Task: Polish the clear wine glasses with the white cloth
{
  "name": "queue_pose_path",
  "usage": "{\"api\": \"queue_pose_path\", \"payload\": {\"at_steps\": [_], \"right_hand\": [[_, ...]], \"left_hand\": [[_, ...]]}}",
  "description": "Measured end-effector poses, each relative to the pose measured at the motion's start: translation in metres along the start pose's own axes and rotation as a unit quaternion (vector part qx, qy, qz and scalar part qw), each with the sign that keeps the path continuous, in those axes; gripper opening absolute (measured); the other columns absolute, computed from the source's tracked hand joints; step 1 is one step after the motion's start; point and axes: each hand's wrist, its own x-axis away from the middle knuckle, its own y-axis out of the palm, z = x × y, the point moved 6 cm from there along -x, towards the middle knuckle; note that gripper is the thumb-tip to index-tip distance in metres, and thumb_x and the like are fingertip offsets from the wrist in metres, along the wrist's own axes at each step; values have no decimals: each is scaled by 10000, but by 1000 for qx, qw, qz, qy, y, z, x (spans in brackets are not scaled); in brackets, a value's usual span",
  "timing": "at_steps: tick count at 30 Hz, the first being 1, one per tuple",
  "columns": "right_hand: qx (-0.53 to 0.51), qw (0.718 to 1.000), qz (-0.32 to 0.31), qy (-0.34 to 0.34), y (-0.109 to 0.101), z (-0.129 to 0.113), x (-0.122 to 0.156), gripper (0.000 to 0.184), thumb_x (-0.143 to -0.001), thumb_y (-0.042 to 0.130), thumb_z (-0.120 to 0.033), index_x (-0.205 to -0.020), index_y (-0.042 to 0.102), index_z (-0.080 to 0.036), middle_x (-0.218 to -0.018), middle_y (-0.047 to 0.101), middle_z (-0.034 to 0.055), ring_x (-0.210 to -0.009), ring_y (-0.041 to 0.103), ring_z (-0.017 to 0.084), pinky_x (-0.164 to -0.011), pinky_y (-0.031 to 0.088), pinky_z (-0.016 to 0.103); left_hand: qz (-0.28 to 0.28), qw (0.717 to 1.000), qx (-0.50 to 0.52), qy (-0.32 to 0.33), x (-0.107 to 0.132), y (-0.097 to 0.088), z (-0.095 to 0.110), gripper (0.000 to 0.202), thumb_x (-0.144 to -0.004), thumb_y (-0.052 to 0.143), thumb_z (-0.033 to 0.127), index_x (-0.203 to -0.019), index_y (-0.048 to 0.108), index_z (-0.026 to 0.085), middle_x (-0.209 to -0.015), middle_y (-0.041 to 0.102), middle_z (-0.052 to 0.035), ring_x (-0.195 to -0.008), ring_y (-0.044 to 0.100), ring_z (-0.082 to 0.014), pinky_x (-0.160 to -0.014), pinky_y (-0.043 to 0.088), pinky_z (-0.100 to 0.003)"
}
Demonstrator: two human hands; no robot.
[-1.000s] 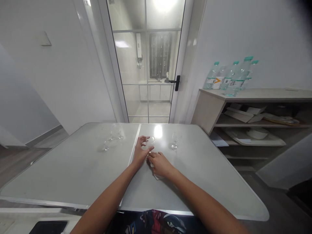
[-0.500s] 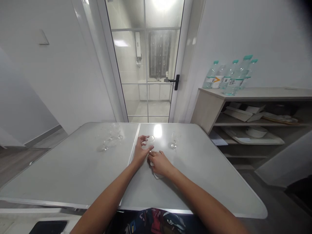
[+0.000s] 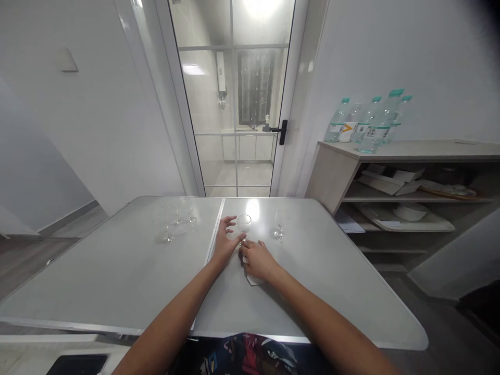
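A clear stemmed glass (image 3: 244,223) stands upright near the middle of the table, its bowl showing above my hands. My left hand (image 3: 226,238) is beside it on the left, fingers spread and loosely curved. Its thumb reaches to the lower part of the glass; whether it presses there I cannot tell. At the foot of the glass, my right hand (image 3: 258,258) is closed over a white cloth-like piece (image 3: 254,280), which sticks out below the palm. The right fingertips hide the stem and base.
Another stemmed glass (image 3: 279,225) stands to the right. Several clear glasses (image 3: 177,219) are grouped on the left half of the table (image 3: 156,281). Plastic bottles (image 3: 369,125) stand on a shelf unit (image 3: 336,172) at right. A glazed door (image 3: 234,104) is behind the table.
The glass bowl has come more upright, showing its side rather than mainly its rim. My right hand has shifted very slightly right, and more of the white piece shows below it.
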Motion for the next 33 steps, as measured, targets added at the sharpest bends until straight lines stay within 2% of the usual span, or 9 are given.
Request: {"api": "queue_pose_path", "payload": {"at_steps": [13, 33], "right_hand": [[4, 1000, -8, 6, -5, -1, 1, 251, -837, 606, -220, -1080, 644, -171, -1337, 625, 150, -1294, 531, 305, -1057, 342, 512], [22, 999, -18, 20, 0, 1, 0, 261, -855, 617, -246, -1102, 659, -175, -1342, 621, 156, -1284, 536, 304, -1061, 324, 494]], "left_hand": [[3, 1000, -3, -6, 0, 0, 0, 593, -748, 827, 299, -1268, 543, 307, -1395, 558, -82, -1136, 606, -245, -897, 476, -387], [1, 1000, -9, -9, 1, 0, 1, 592, -742, 834, 298, -1258, 544, 304, -1380, 564, -84, -1100, 613, -237, -873, 475, -377]]}}
